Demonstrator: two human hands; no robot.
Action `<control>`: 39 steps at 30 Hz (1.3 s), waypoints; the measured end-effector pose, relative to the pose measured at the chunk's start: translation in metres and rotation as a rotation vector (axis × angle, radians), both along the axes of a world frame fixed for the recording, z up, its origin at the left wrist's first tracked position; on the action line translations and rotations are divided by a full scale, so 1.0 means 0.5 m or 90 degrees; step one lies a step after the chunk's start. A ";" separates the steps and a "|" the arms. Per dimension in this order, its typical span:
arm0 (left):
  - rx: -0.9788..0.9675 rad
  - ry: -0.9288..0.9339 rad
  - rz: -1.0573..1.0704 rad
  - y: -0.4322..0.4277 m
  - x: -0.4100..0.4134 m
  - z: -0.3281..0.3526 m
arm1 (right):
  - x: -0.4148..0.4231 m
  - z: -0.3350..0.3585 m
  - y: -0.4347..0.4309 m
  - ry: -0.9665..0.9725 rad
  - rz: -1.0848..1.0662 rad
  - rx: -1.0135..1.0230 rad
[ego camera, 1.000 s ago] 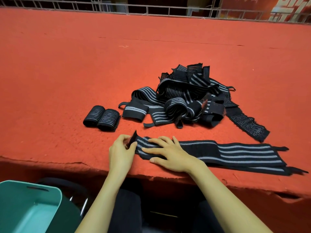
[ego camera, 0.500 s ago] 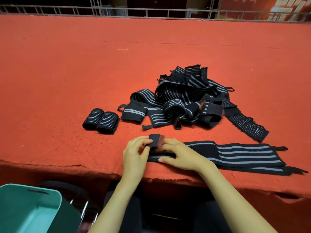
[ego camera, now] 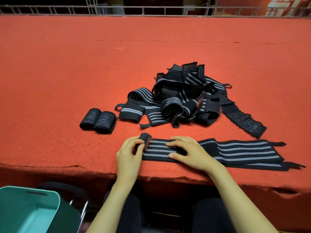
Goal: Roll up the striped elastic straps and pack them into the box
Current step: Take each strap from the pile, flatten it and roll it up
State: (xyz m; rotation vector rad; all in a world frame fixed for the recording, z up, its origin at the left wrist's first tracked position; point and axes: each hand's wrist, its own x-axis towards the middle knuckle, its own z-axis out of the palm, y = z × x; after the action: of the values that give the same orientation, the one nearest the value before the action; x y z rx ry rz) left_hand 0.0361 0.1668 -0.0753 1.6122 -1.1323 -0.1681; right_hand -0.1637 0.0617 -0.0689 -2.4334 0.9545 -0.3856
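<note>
A black strap with grey stripes [ego camera: 235, 153] lies flat along the near edge of the red table. Its left end is curled into a small roll [ego camera: 145, 138]. My left hand [ego camera: 130, 153] pinches that roll between thumb and fingers. My right hand [ego camera: 188, 151] presses flat on the strap just right of the roll, fingers spread. A tangled pile of striped straps [ego camera: 181, 100] lies behind. Two finished rolls [ego camera: 98, 121] sit side by side to the left of the pile. A teal box [ego camera: 25, 211] stands below the table at the lower left, showing nothing inside.
The red felt table [ego camera: 67, 73] stretches far back to a metal railing [ego camera: 151, 10]. Its near edge [ego camera: 84, 167] is frayed. A dark chair with a metal frame [ego camera: 80, 207] sits beside the box, below my arms.
The strap's left end has gone from a lifted flap to a small roll held by my left hand. My right hand has shifted right along the strap and flattened.
</note>
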 end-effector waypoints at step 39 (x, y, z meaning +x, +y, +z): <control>0.191 0.215 -0.028 -0.030 -0.026 0.047 | 0.028 0.009 0.030 0.085 -0.016 -0.071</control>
State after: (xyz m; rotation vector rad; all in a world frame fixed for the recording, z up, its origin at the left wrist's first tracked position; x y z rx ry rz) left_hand 0.0233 0.1517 -0.0520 1.7381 -0.9098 -0.6407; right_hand -0.1497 0.0765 -0.0643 -2.5768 1.0472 -0.2950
